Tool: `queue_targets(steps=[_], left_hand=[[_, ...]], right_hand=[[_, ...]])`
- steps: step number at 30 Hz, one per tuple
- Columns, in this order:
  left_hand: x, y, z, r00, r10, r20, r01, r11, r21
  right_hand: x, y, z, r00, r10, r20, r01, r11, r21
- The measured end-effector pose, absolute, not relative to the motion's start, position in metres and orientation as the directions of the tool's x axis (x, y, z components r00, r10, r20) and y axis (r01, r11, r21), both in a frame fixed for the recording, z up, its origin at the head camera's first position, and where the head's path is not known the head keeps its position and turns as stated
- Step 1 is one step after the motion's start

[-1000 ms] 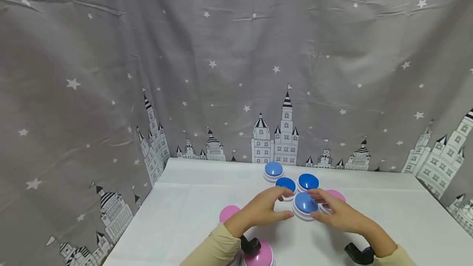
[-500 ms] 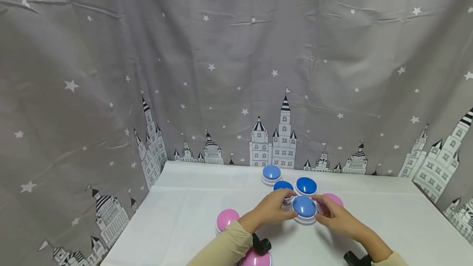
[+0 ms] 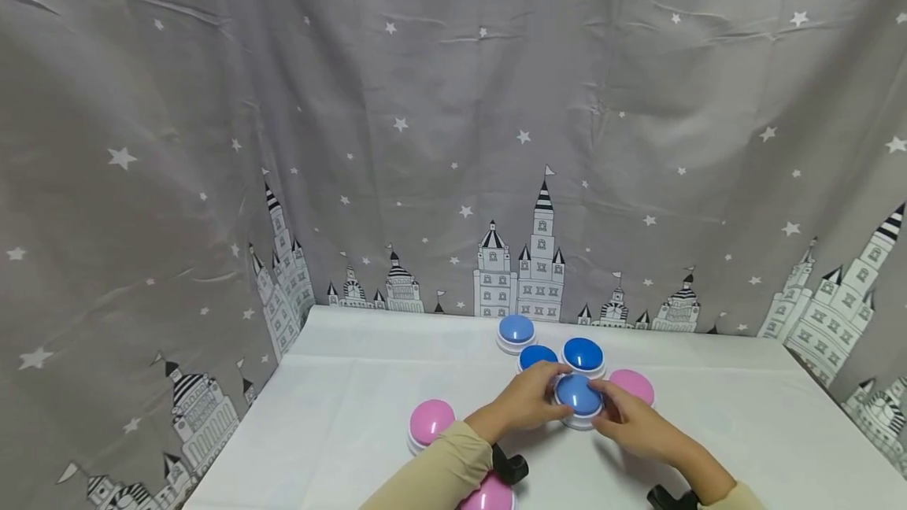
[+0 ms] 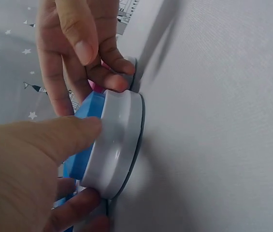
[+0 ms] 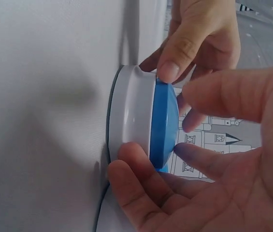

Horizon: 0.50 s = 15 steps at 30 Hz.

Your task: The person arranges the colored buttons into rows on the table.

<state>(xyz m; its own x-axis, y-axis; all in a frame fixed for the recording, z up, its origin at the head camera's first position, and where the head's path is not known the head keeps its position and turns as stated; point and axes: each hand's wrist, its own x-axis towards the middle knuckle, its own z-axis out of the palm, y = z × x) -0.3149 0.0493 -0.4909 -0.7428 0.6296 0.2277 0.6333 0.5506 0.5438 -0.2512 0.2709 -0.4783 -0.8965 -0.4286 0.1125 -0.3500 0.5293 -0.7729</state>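
Note:
Both hands close in around a light-blue domed push button with a white base, which stands on the white tabletop. My left hand grips it from the left. Its thumb lies along the white base in the left wrist view, with the fingers at the far side. My right hand holds the opposite side, its curled fingertips against the base, the index finger by the dome. Just behind stand two darker blue buttons, one at left partly covered by my left hand and one at right.
Farther back is another light-blue button. A pink button sits behind my right hand. Two more pink ones, one beside my left forearm and one partly under it, are nearer. A grey castle-print curtain hangs behind the table.
Both hands have moved inward from either side, from hovering around the light-blue button to touching it. The head view has shifted slightly.

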Motion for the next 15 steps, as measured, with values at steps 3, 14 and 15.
queue_targets(steps=[3,14,15], left_hand=[[-0.3154,0.0479,-0.4915,-0.738,0.639,0.217,0.631,0.542,0.555],[-0.3171,0.0431,-0.4935,-0.708,0.67,0.222,0.638,0.472,0.609],[-0.3169,0.0423,-0.4934,-0.708,0.671,0.221,0.637,0.471,0.61]], right_hand=[[-0.2509,0.2701,-0.4774,-0.897,-0.432,0.1,-0.334,0.512,-0.791],[-0.25,0.2736,-0.4784,-0.899,-0.436,0.048,-0.25,0.421,-0.872],[-0.2495,0.2735,-0.4784,-0.899,-0.435,0.042,-0.242,0.417,-0.876]])
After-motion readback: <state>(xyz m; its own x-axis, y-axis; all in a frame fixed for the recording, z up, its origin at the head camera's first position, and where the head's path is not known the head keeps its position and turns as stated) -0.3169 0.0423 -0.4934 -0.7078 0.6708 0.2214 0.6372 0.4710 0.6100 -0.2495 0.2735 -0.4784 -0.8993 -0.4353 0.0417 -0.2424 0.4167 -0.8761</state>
